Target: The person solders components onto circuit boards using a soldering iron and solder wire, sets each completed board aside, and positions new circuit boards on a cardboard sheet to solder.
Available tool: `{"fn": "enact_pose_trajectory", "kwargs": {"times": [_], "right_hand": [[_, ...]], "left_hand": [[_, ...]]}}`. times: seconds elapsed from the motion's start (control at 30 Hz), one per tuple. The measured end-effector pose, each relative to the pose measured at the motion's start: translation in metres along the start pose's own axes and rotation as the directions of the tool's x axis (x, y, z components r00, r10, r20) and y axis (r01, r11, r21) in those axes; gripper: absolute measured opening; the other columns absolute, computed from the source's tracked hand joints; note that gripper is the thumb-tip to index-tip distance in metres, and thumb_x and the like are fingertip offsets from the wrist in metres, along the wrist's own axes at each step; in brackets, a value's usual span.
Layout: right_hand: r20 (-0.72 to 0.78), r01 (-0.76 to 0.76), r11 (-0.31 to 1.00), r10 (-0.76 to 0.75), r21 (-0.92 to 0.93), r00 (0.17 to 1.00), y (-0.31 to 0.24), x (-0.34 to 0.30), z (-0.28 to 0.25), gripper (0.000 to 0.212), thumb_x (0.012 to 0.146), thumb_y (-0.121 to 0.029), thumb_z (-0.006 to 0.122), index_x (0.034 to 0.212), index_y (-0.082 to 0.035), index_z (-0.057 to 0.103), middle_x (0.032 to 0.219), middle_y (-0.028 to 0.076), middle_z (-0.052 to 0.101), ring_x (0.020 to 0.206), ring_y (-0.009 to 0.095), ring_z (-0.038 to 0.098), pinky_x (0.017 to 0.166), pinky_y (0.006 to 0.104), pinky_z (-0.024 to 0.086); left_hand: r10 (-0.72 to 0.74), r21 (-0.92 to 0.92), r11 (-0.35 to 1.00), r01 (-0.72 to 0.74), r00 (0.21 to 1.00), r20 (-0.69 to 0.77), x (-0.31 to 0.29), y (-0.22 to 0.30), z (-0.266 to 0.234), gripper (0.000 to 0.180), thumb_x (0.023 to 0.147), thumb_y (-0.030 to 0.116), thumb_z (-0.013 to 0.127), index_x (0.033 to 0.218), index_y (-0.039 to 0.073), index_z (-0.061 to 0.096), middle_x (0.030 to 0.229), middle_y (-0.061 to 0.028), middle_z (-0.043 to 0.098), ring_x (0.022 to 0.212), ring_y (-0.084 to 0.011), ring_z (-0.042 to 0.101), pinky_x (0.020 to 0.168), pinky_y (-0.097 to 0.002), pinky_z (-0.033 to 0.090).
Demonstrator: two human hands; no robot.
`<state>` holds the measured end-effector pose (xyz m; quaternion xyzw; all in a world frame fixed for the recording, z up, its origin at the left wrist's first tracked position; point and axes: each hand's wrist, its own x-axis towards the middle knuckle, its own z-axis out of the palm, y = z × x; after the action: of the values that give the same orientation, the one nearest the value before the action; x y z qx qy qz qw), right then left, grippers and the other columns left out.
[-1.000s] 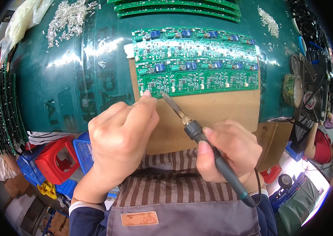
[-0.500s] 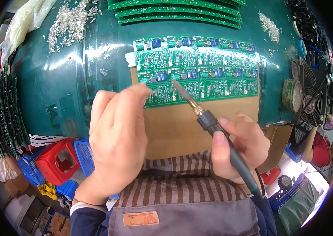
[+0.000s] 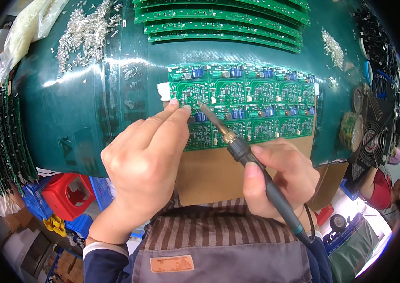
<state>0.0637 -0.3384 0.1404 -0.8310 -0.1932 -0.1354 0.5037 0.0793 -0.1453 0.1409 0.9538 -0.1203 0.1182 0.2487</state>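
A panel of green circuit boards (image 3: 228,89) lies flat in front of me, carrying blue and green parts in rows. My right hand (image 3: 285,177) grips a soldering iron (image 3: 268,188) with a dark handle. Its tip slants up and left, reaching the panel's left part, close to my left fingertips. My left hand (image 3: 145,153) is bent over the panel's left edge, fingertips down on the boards. Whatever is pinched there, if anything, is too small or hidden. Under the panel is a brown cardboard sheet (image 3: 209,177).
More green boards (image 3: 223,23) are stacked beyond the panel. Small clear pieces lie in a large pile (image 3: 84,35) at far left and a smaller pile (image 3: 333,49) at right. Upright boards (image 3: 4,137) line the left side. A tape roll (image 3: 352,131) and a fan (image 3: 372,141) stand right.
My left fingertips have come down onto the panel. The iron's tip has shifted slightly left, near them. The whole panel appears lower in view.
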Motion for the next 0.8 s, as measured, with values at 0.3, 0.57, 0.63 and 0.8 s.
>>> {"fn": "enact_pose_trajectory", "kwargs": {"times": [0.3, 0.57, 0.63, 0.8], "right_hand": [[0.096, 0.034, 0.996, -0.026, -0.084, 0.995, -0.005, 0.008, -0.009, 0.020, 0.069, 0.000, 0.073, 0.087, 0.006, 0.066, 0.068, 0.012, 0.064, 0.057, 0.024, 0.065, 0.055, 0.0320, 0.055], [0.025, 0.006, 0.997, -0.004, -0.081, 1.000, 0.006, -0.004, -0.039, 0.023, 0.070, 0.002, 0.071, 0.091, 0.005, 0.063, 0.068, 0.012, 0.064, 0.054, 0.023, 0.062, 0.051, 0.0311, 0.050], [0.022, -0.006, 0.997, 0.008, -0.079, 1.000, 0.007, -0.005, -0.042, 0.022, 0.070, 0.002, 0.071, 0.091, 0.005, 0.063, 0.068, 0.012, 0.064, 0.054, 0.023, 0.062, 0.051, 0.0309, 0.050], [0.001, -0.030, 0.997, 0.030, -0.070, 1.000, 0.010, -0.004, -0.038, 0.021, 0.070, 0.002, 0.071, 0.089, 0.005, 0.064, 0.068, 0.012, 0.064, 0.054, 0.023, 0.062, 0.051, 0.0302, 0.051]], "left_hand": [[-0.008, 0.050, 0.999, 0.006, 0.999, 0.039, 0.004, 0.004, 0.000, 0.018, 0.075, -0.004, 0.074, 0.091, 0.003, 0.073, 0.089, -0.0088, 0.071, 0.072, -0.0221, 0.067, 0.063, -0.0309, 0.053], [0.072, -0.030, 0.997, -0.072, 0.997, 0.001, 0.005, 0.024, 0.012, 0.025, 0.073, -0.007, 0.071, 0.096, 0.001, 0.065, 0.072, -0.0063, 0.063, 0.058, -0.0196, 0.052, 0.056, -0.0313, 0.043], [0.079, -0.046, 0.996, -0.078, 0.997, 0.023, 0.005, 0.027, 0.018, 0.025, 0.072, -0.007, 0.071, 0.096, 0.001, 0.066, 0.070, -0.0051, 0.062, 0.056, -0.0182, 0.052, 0.054, -0.0304, 0.043], [0.139, 0.050, 0.989, -0.138, 0.990, -0.012, 0.008, 0.026, 0.025, 0.021, 0.072, -0.003, 0.073, 0.091, 0.003, 0.068, 0.069, -0.0038, 0.062, 0.052, -0.0149, 0.053, 0.047, -0.0280, 0.044]]}}
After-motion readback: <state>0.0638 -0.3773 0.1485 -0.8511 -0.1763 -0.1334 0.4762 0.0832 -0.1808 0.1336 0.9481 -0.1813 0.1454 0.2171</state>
